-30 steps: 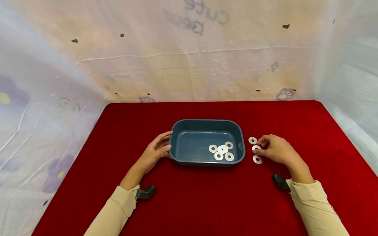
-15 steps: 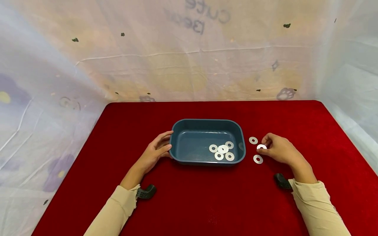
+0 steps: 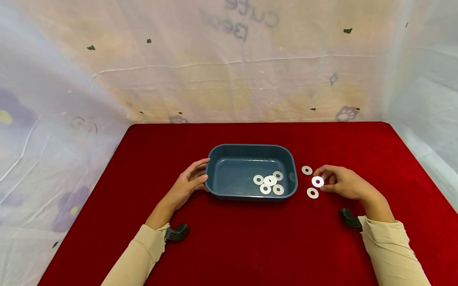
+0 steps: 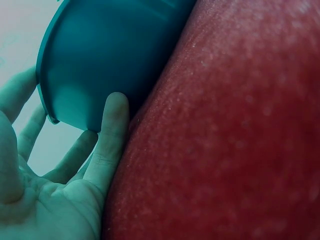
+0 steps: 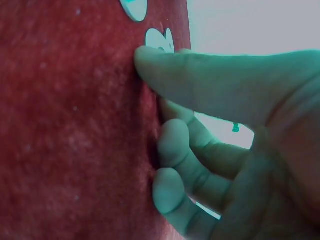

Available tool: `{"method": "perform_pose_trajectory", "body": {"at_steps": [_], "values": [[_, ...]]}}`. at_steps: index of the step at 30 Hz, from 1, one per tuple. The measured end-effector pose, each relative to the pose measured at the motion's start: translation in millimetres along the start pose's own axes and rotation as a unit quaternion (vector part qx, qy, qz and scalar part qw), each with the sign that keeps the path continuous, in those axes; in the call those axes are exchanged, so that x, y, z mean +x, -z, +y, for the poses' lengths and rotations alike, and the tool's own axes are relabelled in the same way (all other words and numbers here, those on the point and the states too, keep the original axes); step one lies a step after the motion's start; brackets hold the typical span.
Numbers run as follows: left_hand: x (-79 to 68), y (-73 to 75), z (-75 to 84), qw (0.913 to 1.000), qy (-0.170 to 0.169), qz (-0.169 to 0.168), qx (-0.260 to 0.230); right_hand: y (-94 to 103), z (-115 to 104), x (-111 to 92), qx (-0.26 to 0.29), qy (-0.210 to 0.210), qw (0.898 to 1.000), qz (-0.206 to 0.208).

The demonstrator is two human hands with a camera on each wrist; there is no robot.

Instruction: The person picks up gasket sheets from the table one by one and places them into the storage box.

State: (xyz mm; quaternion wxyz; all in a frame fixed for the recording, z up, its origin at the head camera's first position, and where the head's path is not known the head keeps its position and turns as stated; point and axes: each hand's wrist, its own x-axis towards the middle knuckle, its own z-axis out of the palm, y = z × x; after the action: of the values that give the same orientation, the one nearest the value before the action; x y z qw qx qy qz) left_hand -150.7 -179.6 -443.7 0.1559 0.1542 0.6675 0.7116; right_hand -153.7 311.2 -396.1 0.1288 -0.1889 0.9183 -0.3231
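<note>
A blue plastic tray [image 3: 229, 151] stands on the red cloth, several flat metal washers [image 3: 258, 180] lying at its right end. At its left end my left hand [image 3: 184, 186] rests spread, extended fingers against the outer wall and fingertips at the rim. In the left wrist view, the fingers [image 4: 115, 117] touch the outside of the tray [image 4: 100, 60]. To the tray's right, my right hand [image 3: 345, 182] holds a washer [image 3: 317, 181] by its edges between thumb and index finger. In the right wrist view the thumb [image 5: 175, 72] partly covers that washer [image 5: 156, 39].
Two loose washers lie right of the tray: a farther washer [image 3: 307, 170] and a nearer washer [image 3: 313, 193]. Red cloth [image 3: 243, 242] covers the table. A pale printed sheet [image 3: 214, 91] hangs behind it, and more sheeting closes off both sides.
My right hand has moved right, bringing the middle washer a little away from the tray; more of that washer now shows between the fingers. My left hand and the tray have stayed in place.
</note>
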Motion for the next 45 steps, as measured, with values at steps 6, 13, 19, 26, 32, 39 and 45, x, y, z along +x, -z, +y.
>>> {"method": "perform_pose_trajectory", "body": {"at_steps": [6, 13, 19, 26, 32, 39, 45], "values": [[-0.2, 0.2, 0.0, 1.0000, 0.000, 0.002, -0.001, 0.2, 1.2, 0.2, -0.018, -0.011, 1.000, 0.001], [-0.1, -0.1, 0.5, 1.0000, -0.001, 0.000, 0.000, 0.4, 1.0, 0.3, -0.022, -0.026, 0.999, 0.000], [-0.5, -0.2, 0.2, 1.0000, 0.000, 0.001, -0.002, -0.2, 3.1, 0.3, -0.017, -0.019, 1.000, 0.005], [-0.7, -0.4, 0.1, 1.0000, 0.000, -0.001, -0.007, 0.9, 3.4, 0.4, -0.005, -0.019, 1.000, 0.020], [0.0, -0.1, -0.8, 1.0000, -0.002, -0.002, -0.009, 2.2, 2.7, 0.1, 0.004, -0.031, 0.998, 0.049], [0.1, 0.0, -2.1, 0.9999, -0.004, -0.003, -0.009, 0.1, 2.6, 2.0, -0.008, -0.039, 0.997, 0.071], [0.2, -0.3, -0.9, 1.0000, -0.004, -0.003, -0.006, -1.8, 3.9, 1.6, -0.023, -0.031, 0.998, 0.046]]}}
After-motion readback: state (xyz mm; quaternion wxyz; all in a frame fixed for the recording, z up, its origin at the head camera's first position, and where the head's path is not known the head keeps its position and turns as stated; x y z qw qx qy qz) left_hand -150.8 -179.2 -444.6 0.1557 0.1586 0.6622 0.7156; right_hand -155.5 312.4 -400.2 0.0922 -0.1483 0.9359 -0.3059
